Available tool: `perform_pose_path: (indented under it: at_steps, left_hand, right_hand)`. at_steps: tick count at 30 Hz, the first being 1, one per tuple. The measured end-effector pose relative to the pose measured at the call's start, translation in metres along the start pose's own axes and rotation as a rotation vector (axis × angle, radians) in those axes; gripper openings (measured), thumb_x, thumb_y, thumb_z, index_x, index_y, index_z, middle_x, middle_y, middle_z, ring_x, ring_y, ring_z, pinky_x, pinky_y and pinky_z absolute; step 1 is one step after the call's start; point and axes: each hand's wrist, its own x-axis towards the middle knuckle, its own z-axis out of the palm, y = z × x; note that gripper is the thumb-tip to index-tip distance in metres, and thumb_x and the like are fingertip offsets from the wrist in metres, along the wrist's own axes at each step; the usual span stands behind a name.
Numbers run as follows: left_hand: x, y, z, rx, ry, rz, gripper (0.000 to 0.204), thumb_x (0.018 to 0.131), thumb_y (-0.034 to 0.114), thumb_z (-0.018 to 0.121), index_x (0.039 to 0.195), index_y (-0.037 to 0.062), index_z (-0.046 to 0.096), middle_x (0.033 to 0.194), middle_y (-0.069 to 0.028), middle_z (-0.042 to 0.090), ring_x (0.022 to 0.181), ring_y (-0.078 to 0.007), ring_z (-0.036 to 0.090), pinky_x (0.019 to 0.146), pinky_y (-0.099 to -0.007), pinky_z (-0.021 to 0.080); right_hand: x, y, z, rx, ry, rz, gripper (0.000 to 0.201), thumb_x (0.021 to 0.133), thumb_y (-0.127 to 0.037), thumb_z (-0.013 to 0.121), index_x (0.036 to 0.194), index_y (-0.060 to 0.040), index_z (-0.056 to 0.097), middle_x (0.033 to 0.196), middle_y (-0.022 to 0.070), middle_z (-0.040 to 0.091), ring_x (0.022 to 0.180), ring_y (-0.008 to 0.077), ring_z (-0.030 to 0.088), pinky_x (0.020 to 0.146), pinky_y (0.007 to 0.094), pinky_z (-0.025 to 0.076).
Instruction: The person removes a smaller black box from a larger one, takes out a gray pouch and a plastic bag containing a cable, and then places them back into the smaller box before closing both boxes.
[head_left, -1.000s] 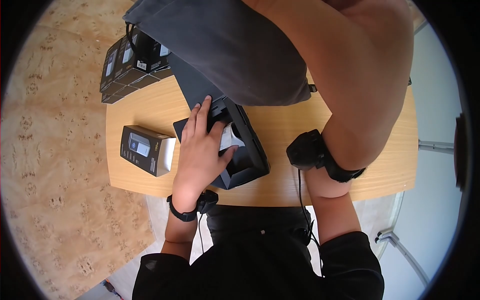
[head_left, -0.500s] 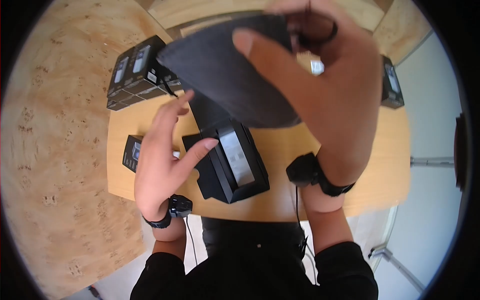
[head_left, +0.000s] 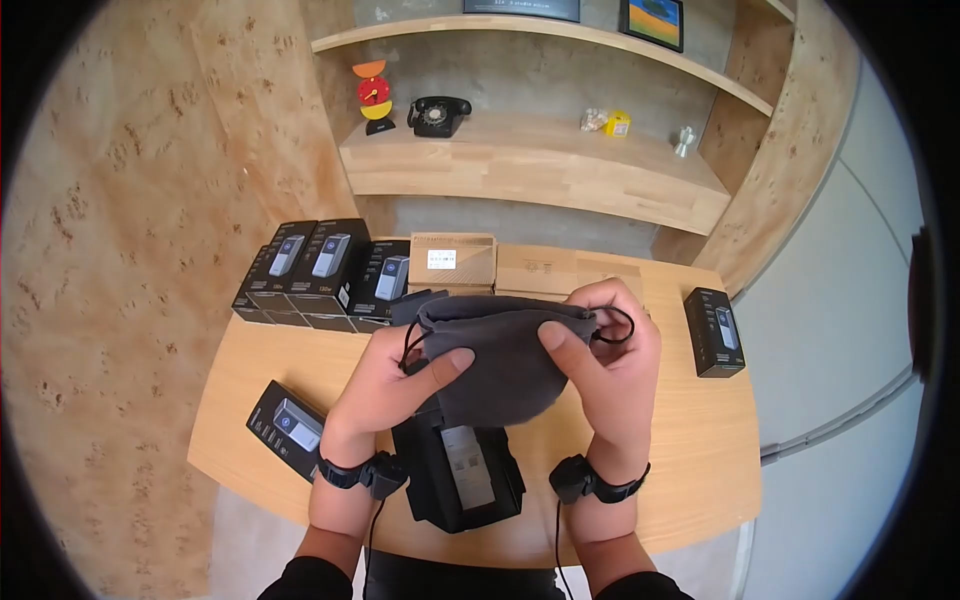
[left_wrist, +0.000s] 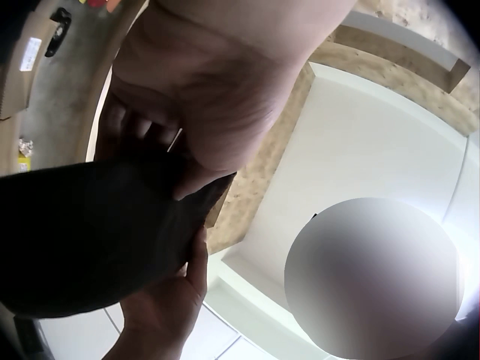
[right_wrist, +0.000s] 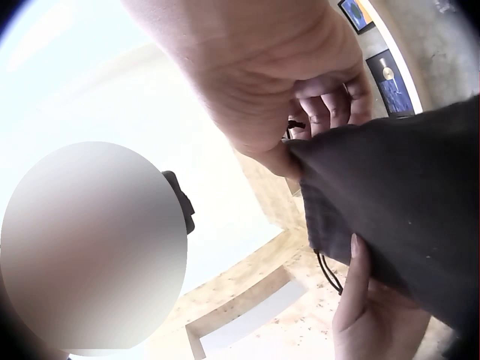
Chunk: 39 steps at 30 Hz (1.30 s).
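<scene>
A dark grey drawstring pouch [head_left: 500, 375] hangs between both hands above the table, its mouth edge uppermost. My left hand [head_left: 385, 385] pinches its left top corner, thumb on the near face. At the opposite corner my right hand [head_left: 612, 365] grips the pouch, thumb also on the near face, with a loop of black cord by the fingers. In the right wrist view the pouch [right_wrist: 397, 195] spans between the two hands. Below it on the table lies an open black box [head_left: 500, 500] with a silvery printed panel [head_left: 466, 465] inside; the pouch hides its far part.
A black product box [head_left: 285, 430] lies left, partly behind the left wrist. Several similar boxes [head_left: 325, 270] are stacked at the back left, beside brown cartons [head_left: 453, 265]. Another black box [head_left: 714, 335] stands at the right edge. Shelves behind hold a black telephone [head_left: 438, 117].
The view has tilted up toward the shelves. My left hand has left the open box and now holds the pouch's left corner; the right hand has brought the pouch down in front, level between both hands.
</scene>
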Motion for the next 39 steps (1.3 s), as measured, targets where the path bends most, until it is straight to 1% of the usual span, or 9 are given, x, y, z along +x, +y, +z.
perform_pose_path:
  at_steps: [5,11,14,21,27,31,34,35,39]
  left_hand:
    - [-0.012,0.000,-0.018,0.069,0.084,0.006,0.027,0.101,0.007,0.070,0.125,-0.0058,0.070,0.110,-0.0019,0.074,0.099,-0.0070,0.064,0.089,-0.0248,0.053]
    - [-0.011,0.008,-0.019,-0.079,0.231,0.130,0.031,0.103,0.012,0.070,0.127,-0.0069,0.068,0.111,-0.0058,0.075,0.097,-0.0087,0.067,0.088,-0.0251,0.055]
    - [-0.009,0.008,-0.020,-0.091,0.276,0.136,0.034,0.103,0.012,0.070,0.131,-0.0065,0.066,0.115,-0.0072,0.075,0.099,-0.0093,0.068,0.089,-0.0255,0.055]
    - [-0.009,0.012,-0.016,-0.055,0.266,0.180,0.031,0.105,0.014,0.068,0.129,-0.0054,0.068,0.113,-0.0046,0.074,0.099,-0.0077,0.065,0.088,-0.0244,0.054]
    - [-0.003,0.002,-0.022,0.043,0.265,0.200,0.028,0.106,0.015,0.068,0.127,-0.0036,0.070,0.109,-0.0010,0.072,0.095,-0.0054,0.061,0.083,-0.0228,0.051]
    - [-0.005,-0.003,-0.030,0.091,0.236,0.140,0.024,0.104,0.006,0.067,0.125,-0.0051,0.070,0.108,-0.0029,0.072,0.094,-0.0060,0.060,0.083,-0.0230,0.049]
    - [0.001,-0.008,-0.044,0.369,0.109,0.329,0.029,0.097,-0.008,0.062,0.125,-0.0075,0.069,0.106,-0.0067,0.071,0.095,-0.0097,0.062,0.085,-0.0233,0.048]
    - [0.002,-0.006,-0.039,0.383,0.117,0.384,0.038,0.089,-0.017,0.057,0.124,-0.0080,0.069,0.110,-0.0106,0.069,0.100,-0.0144,0.064,0.088,-0.0236,0.048]
    - [0.004,-0.007,-0.038,0.223,0.138,0.328,0.040,0.089,-0.019,0.053,0.121,-0.0048,0.072,0.118,-0.0113,0.068,0.104,-0.0174,0.065,0.091,-0.0265,0.050]
  right_hand:
    - [0.001,0.002,-0.002,0.058,-0.041,-0.010,0.024,0.087,0.004,0.081,0.106,-0.0006,0.066,0.093,-0.0005,0.067,0.090,0.0052,0.057,0.083,0.0221,0.047]
    - [0.002,0.014,0.010,0.297,-0.133,-0.020,0.039,0.085,0.006,0.081,0.121,0.0008,0.066,0.105,0.0024,0.071,0.100,0.0116,0.065,0.093,0.0278,0.049]
    - [0.004,0.019,0.017,0.042,-0.332,0.019,0.047,0.084,0.006,0.081,0.127,0.0001,0.065,0.112,0.0032,0.073,0.105,0.0133,0.067,0.097,0.0296,0.050]
    - [0.003,0.029,0.018,-0.091,-0.305,0.113,0.018,0.095,0.001,0.074,0.112,-0.0018,0.069,0.095,-0.0004,0.074,0.083,0.0050,0.064,0.076,0.0212,0.048]
    - [0.006,0.032,0.015,-0.069,-0.259,0.110,0.011,0.097,-0.001,0.073,0.106,-0.0026,0.067,0.083,-0.0049,0.068,0.073,0.0006,0.056,0.068,0.0194,0.043]
    - [0.008,0.034,0.012,-0.063,-0.252,0.176,0.021,0.099,0.000,0.070,0.118,-0.0034,0.063,0.079,-0.0056,0.066,0.066,-0.0006,0.052,0.058,0.0186,0.039]
    - [0.011,0.038,0.013,0.013,-0.211,0.215,0.028,0.101,0.001,0.067,0.127,-0.0042,0.059,0.078,-0.0048,0.066,0.061,-0.0007,0.051,0.052,0.0187,0.036]
    - [0.012,0.040,0.011,0.017,-0.212,0.220,0.030,0.101,0.001,0.066,0.130,-0.0045,0.058,0.078,-0.0042,0.066,0.059,-0.0005,0.051,0.050,0.0188,0.036]
    - [0.016,0.048,0.002,0.046,-0.195,0.213,0.032,0.102,0.001,0.063,0.133,-0.0042,0.056,0.081,-0.0011,0.069,0.057,0.0015,0.054,0.049,0.0191,0.039]
